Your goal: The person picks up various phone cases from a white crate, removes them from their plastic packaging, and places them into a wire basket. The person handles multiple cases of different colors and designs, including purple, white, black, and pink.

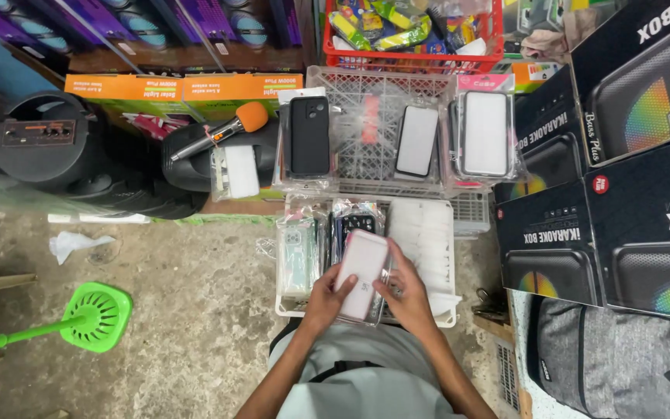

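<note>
Both hands are on it: the left hand (321, 299) cups the lower left edge of a pale pink phone case in a clear sleeve (362, 273), fingers closed around it, while the right hand (406, 293) pinches the right side, thumb laid across the front. The case sits tilted, top end leaning toward one o'clock, held just above the white plastic tray (445, 304) at the middle of the view.

Under and behind it, at twelve o'clock from the hands, more sleeved cases stand packed in the tray: a light green one (296, 252) to the left and a dark patterned one (353, 223) beside it. Further up, on the grey lattice crate (366, 89), lie a black case (309, 136), a slim dark-faced one (416, 140) and a white one (485, 133), each in its wrapper.

To handle this well, I'd judge the grip should stay on the edges, as it is now. The sleeve looks slick, so an even squeeze from both sides would keep it from sliding. Keeping the case low over the tray means a slip lands it among its fellows, not on the concrete floor (180, 310).

Off at nine o'clock lies a green plastic fan-shaped tool (96, 316); at three o'clock, black speaker boxes (599, 233) are stacked, well apart from the hands. A microphone with an orange head (230, 128) rests at eleven o'clock.
</note>
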